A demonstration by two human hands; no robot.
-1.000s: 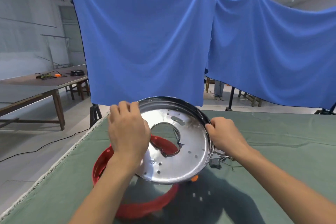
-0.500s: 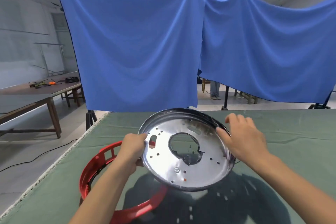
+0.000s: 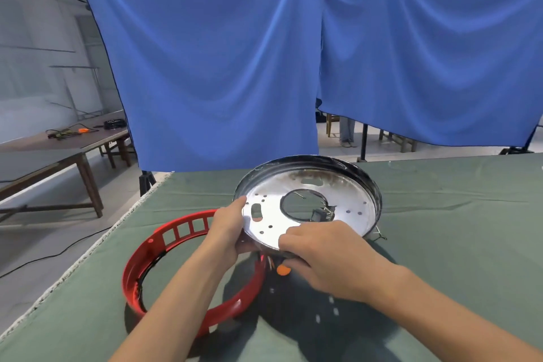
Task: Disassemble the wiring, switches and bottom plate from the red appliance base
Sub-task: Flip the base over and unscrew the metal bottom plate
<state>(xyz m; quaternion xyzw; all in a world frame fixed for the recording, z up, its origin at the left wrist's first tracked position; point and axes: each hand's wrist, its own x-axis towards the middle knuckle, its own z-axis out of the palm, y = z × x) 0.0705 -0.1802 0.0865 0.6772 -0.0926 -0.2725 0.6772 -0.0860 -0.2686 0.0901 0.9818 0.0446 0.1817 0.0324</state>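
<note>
A shiny round metal bottom plate (image 3: 352, 203) with a central hole is lifted off the table, tilted toward me. My left hand (image 3: 229, 229) grips its left rim, thumb on the inner face. My right hand (image 3: 320, 253) holds the near rim, fingers curled at the edge by an orange part (image 3: 283, 270) under the plate. Wiring and a small dark switch (image 3: 320, 213) show through the central hole. The red ring-shaped appliance base (image 3: 164, 247) lies on the green cloth to the left, separate from the plate.
The green-covered table (image 3: 440, 229) extends right and back; its left edge runs diagonally near the red base. Blue curtains (image 3: 235, 67) hang behind. A wooden table (image 3: 58, 150) with cables stands far left, and a black cable crosses the floor.
The plate has moved right, away from the red base. My right hand moved from the plate's right rim to its near edge. My left hand stays on the left rim.
</note>
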